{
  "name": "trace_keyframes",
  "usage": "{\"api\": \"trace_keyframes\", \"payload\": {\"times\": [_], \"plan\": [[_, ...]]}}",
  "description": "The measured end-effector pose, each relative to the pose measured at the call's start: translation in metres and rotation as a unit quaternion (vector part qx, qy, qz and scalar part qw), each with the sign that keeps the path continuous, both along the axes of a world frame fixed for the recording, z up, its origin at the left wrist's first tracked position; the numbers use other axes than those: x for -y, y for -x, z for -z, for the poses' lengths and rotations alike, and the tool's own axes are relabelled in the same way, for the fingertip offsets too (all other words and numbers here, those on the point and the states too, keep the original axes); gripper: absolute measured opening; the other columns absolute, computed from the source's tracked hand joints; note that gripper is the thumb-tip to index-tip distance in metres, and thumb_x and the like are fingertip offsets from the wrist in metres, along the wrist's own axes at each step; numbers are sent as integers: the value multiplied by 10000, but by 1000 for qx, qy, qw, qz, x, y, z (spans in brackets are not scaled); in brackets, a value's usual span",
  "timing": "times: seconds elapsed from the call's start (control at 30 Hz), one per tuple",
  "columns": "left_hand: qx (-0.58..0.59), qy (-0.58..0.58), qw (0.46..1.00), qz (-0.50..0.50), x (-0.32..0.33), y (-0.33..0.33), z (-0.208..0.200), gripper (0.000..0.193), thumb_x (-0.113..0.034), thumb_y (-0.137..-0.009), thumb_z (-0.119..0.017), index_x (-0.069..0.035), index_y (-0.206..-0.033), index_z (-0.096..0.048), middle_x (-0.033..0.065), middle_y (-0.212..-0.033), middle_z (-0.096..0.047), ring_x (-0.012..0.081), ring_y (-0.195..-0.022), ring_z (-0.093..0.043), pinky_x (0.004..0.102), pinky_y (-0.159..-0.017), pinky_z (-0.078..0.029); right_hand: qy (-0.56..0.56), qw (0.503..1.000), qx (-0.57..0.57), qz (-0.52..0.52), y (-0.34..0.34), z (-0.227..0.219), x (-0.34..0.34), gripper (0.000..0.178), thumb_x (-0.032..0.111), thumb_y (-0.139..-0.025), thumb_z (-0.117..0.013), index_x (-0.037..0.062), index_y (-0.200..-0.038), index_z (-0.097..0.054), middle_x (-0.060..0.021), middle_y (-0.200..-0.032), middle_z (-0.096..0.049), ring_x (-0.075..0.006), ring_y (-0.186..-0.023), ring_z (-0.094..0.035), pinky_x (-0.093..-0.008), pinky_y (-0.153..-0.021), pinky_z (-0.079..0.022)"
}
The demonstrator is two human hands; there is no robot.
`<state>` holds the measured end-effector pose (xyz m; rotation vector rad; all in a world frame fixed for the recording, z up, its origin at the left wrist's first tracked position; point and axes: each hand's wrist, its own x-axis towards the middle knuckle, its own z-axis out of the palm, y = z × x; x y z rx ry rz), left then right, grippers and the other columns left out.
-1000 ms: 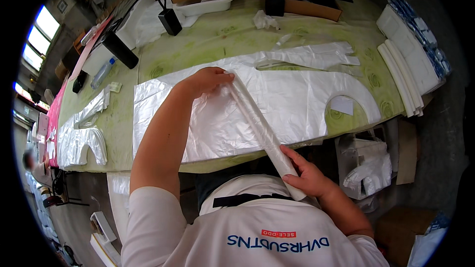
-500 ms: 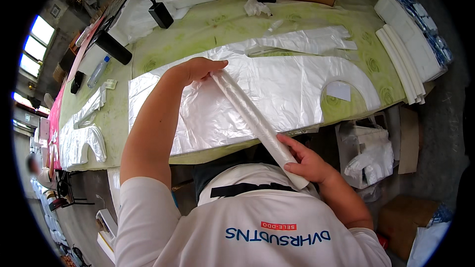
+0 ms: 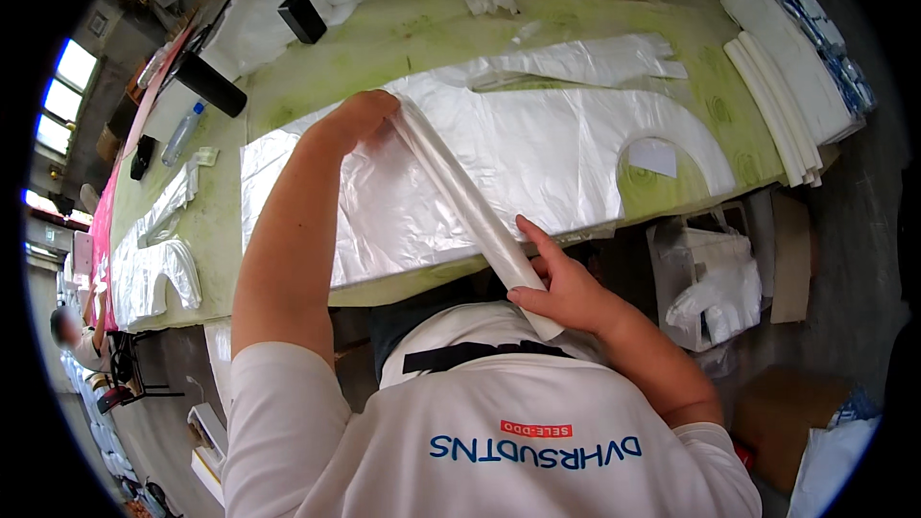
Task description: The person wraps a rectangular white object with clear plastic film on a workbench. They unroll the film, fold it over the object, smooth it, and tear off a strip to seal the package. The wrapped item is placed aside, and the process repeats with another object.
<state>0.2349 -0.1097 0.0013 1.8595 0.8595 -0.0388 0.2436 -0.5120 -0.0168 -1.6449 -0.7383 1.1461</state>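
Note:
A long roll of translucent white plastic film point(image 3: 472, 213) lies slantwise in front of me, its near end close to my waist. My left hand point(image 3: 368, 117) is closed round the far end of this roll, with some fingertips hidden. Near the other end, my right hand point(image 3: 574, 295) grips the roll from the right, thumb on top and index finger stretched out. Under the roll a stack of flat, clear plastic aprons or bags point(image 3: 566, 149) with a curved cut-out spreads over the green-patterned table point(image 3: 403, 43).
More cut plastic pieces point(image 3: 158, 278) lie at the table's left, near a water bottle point(image 3: 182, 134) and a black cylinder point(image 3: 209, 83). Several white rolls point(image 3: 772, 110) lie at the right edge. Below stands a box of plastic scraps point(image 3: 715, 293). Another person point(image 3: 91, 341) is far left.
Both hands and the roll have shifted a little left and away from me. My right hand's index finger has stretched out further, and its grip looks looser.

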Motion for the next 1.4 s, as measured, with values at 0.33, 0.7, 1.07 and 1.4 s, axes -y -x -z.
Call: {"api": "trace_keyframes", "payload": {"times": [0.33, 0.7, 1.07, 1.4], "plan": [[22, -452, 879, 151, -16, 14, 53, 304, -271, -962, -536, -34, -1088, -679, 152, -1297, -580, 320, -1093, -623, 412, -970, -508, 236, 967, 69, -60, 4, -42, 128, 770, 205, -769, -814, 127, -1462, -488, -166, -1174, -705, -266, -1043, -700, -384, -919, -538], [95, -366, 925, -31, -2, 15, 31, 383, -227, -945, -589, -86, -1301, -580, 162, -1344, -552, 340, -1252, -551, 427, -1063, -440, 180, 971, 158, 4, 26, 19, 259, 635, 15, -724, -805, 72, -1322, -598, -138, -1223, -635, -292, -1138, -628, -364, -974, -507], [143, -396, 789, 448, 141, 122, 17, 1064, -658, -786, -715, -32, -1555, -329, 227, -1624, -273, 415, -1531, -185, 508, -1263, -115, 40, 961, 269, 47, -34, -37, 146, 639, 129, -790, -805, 20, -1372, -565, -138, -1218, -627, -249, -1114, -617, -357, -972, -490], [163, -404, 754, 491, 134, 144, 18, 862, -301, -795, -797, -163, -1542, -389, 68, -1612, -365, 329, -1509, -292, 512, -1248, -221, 72, 802, 583, -113, -122, -33, -28, 596, 323, -838, -736, 183, -1399, -590, -134, -1007, -599, -344, -1005, -572, -449, -890, -482]]}}
